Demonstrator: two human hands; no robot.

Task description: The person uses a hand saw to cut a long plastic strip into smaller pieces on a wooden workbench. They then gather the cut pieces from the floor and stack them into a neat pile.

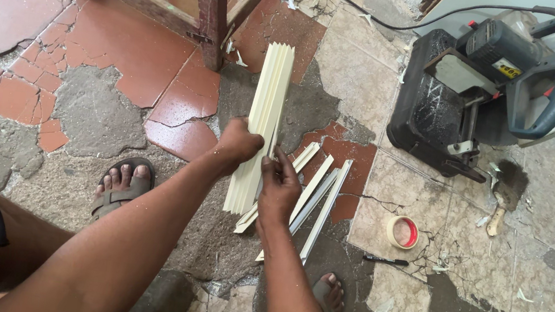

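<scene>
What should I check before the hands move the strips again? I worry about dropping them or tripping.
1. Left hand grips the bundle of cream strips: ok.
2. Right hand touches the bundle's lower edge; firm grip: cannot tell.
3. Bundle ends aligned at top: ok.
4. Loose strips lie on the floor by the feet: not ok.
5. Chop saw stands apart from the hands: ok; unplugged: cannot tell.
6. Tape roll and marker lie aside: ok.
</scene>
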